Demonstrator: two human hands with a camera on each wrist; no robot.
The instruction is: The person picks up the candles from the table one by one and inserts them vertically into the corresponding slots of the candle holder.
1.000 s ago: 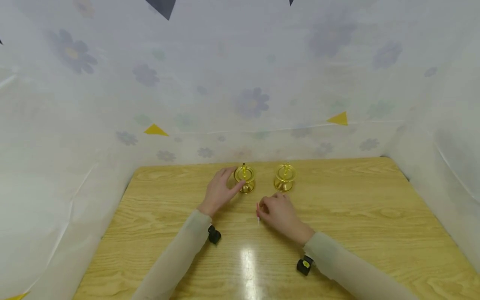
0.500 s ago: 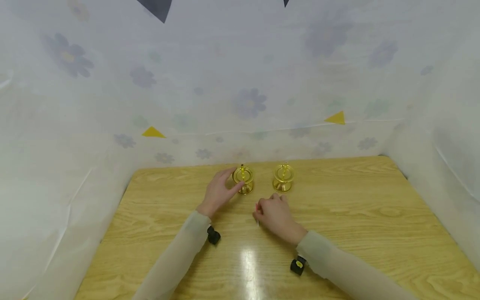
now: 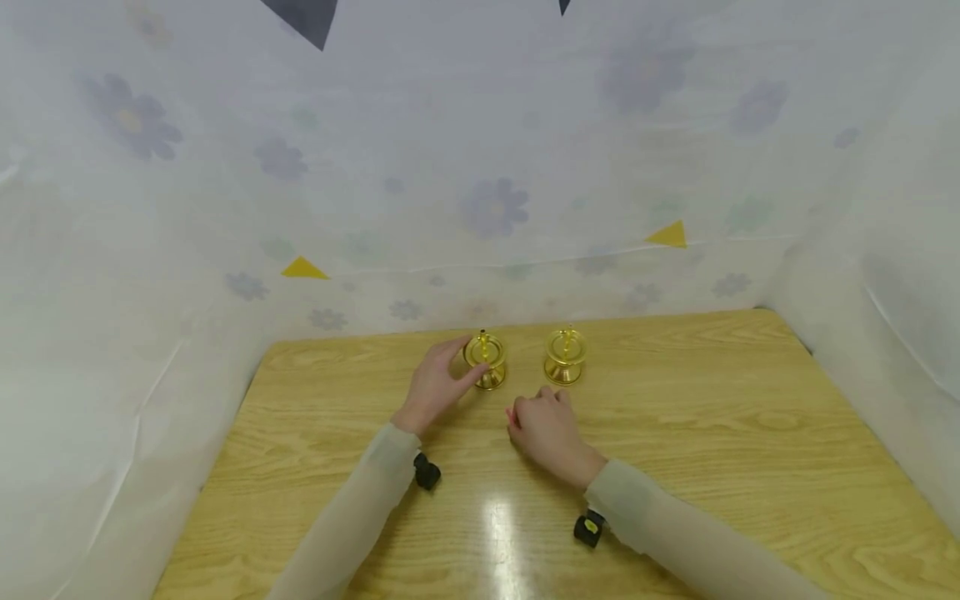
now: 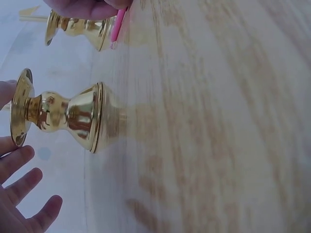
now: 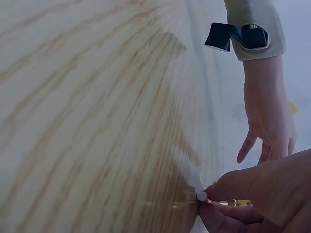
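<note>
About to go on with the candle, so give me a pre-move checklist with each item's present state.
1. Left brass candlestick upright on the wooden table: ok.
2. Left hand steadying it, fingers beside the top dish: ok; firm grip, cannot tell.
3. Right hand pinching the thin pink candle: ok.
4. Candle lined up over the left candlestick's spike: not ok, it is low near the table.
5. Right brass candlestick upright and apart from both hands: ok.
6. Candle unbroken: cannot tell, mostly hidden by fingers.
</note>
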